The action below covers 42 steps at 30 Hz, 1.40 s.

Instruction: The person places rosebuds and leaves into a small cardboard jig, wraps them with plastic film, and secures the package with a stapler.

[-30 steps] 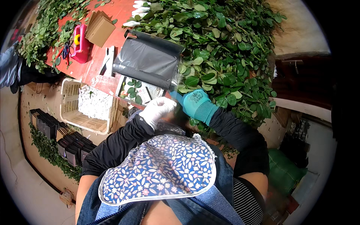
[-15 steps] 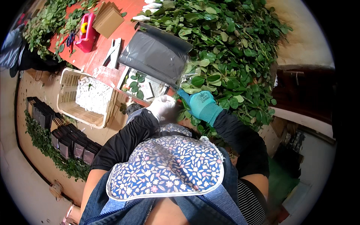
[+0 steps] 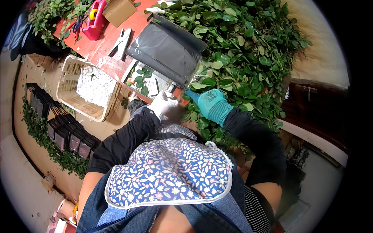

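Observation:
My left hand (image 3: 163,105), in a white glove, is closed at the near edge of the red table, its thumb and fingers pinched together. Whatever lies between them is too small to make out. To its right is my right hand (image 3: 211,104) in a teal glove, fingers drawn together and pointing left by the leaf pile; what they grip is hidden. Just beyond both hands, a dark folded sheet with a clear plastic sleeve (image 3: 165,48) lies partly over a shallow white tray (image 3: 128,73). A leafy sprig (image 3: 144,80) and a small white box (image 3: 152,87) lie in the tray.
Leafy green stems (image 3: 248,50) are heaped along the right. A stapler-like metal tool (image 3: 122,43), pink tape holder (image 3: 93,27) and brown cardboard (image 3: 119,11) lie farther left. On the floor, a cream basket (image 3: 70,97) holds white pieces; black holders (image 3: 64,132) stand beyond it.
The view has shifted a little, so the table things sit slightly higher. My left hand has moved slightly left, widening the gap to my right hand, which keeps nearly the same pose.

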Each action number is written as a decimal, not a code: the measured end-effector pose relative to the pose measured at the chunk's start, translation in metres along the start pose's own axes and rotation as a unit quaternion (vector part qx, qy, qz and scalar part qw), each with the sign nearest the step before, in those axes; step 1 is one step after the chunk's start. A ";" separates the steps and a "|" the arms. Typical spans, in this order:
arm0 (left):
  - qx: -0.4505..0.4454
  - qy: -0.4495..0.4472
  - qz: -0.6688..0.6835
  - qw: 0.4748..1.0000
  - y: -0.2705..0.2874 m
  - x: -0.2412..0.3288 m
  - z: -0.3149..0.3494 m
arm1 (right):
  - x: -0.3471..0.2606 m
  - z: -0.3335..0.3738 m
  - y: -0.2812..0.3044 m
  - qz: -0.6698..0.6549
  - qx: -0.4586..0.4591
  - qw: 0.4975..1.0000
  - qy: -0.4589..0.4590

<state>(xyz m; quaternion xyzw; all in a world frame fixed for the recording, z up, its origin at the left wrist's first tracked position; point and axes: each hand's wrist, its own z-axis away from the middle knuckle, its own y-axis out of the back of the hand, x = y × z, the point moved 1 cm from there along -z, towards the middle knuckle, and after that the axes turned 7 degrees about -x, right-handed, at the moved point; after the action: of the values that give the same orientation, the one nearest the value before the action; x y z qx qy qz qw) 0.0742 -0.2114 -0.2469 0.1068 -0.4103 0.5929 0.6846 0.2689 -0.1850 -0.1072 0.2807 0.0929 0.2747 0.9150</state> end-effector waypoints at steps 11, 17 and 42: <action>0.128 0.008 -0.254 0.958 -0.019 0.027 -0.049 | 0.004 -0.010 -0.029 -0.026 0.094 0.995 -0.009; 0.157 0.065 -0.249 0.953 -0.013 0.022 -0.062 | -0.002 -0.012 -0.019 -0.032 0.087 0.995 0.021; -0.031 0.069 0.323 0.943 0.007 0.013 0.026 | -0.026 -0.056 -0.009 -0.009 0.086 0.995 -0.050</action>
<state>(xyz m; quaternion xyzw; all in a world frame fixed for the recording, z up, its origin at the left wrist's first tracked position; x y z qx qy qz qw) 0.0560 -0.2168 -0.2240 -0.0938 -0.3929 0.7749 0.4861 0.2336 -0.1799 -0.1581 0.3707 0.0725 0.2431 0.8934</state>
